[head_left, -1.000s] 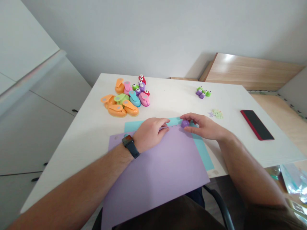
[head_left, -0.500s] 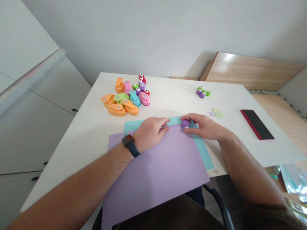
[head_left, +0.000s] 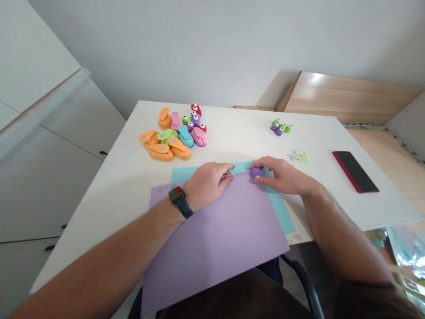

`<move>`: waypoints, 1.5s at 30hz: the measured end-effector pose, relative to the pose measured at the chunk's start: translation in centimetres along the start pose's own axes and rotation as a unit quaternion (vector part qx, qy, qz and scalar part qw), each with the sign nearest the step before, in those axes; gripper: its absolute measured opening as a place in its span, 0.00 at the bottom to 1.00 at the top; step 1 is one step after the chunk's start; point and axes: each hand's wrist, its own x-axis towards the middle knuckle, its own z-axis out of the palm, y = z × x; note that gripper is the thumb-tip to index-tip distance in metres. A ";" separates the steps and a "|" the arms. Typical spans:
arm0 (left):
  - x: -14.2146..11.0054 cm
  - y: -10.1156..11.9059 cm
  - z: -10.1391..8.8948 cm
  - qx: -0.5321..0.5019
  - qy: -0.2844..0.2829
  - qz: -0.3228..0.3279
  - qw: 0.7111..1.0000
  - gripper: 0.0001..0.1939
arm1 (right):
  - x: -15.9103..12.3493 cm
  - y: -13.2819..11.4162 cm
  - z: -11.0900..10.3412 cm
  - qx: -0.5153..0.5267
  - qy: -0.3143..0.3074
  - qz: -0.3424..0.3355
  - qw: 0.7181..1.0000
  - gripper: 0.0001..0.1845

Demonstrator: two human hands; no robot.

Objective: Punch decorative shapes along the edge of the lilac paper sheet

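Observation:
A lilac paper sheet (head_left: 215,230) lies on the white table (head_left: 109,186), over a turquoise sheet (head_left: 282,208). My left hand (head_left: 207,184), with a dark watch on the wrist, rests on the lilac sheet's far edge, fingers curled and pinching that edge. My right hand (head_left: 282,175) is closed around a small purple craft punch (head_left: 255,172) sitting on the same far edge, thumb and fingers wrapped round it.
A pile of orange, green, blue and pink craft punches (head_left: 174,133) lies at the far left. Three small green and purple punches (head_left: 280,128) sit far right, paper cut-outs (head_left: 299,156) near them. A red-edged phone (head_left: 355,170) lies at the right. A wooden bench (head_left: 348,95) stands behind.
Almost nothing has moved. My right hand has shifted its fingers slightly on the purple punch; the left hand stays on the sheet's edge.

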 end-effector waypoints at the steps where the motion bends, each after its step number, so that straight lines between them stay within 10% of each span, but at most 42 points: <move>1: 0.0 0.0 0.0 0.000 0.000 0.000 1.000 0.13 | 0.0 0.0 0.0 -0.005 0.001 -0.004 1.000 0.17; 45: -0.1 -0.2 0.2 0.011 -0.002 0.007 1.000 0.14 | 0.2 -2.1 0.8 -0.084 0.007 -0.008 0.996 0.08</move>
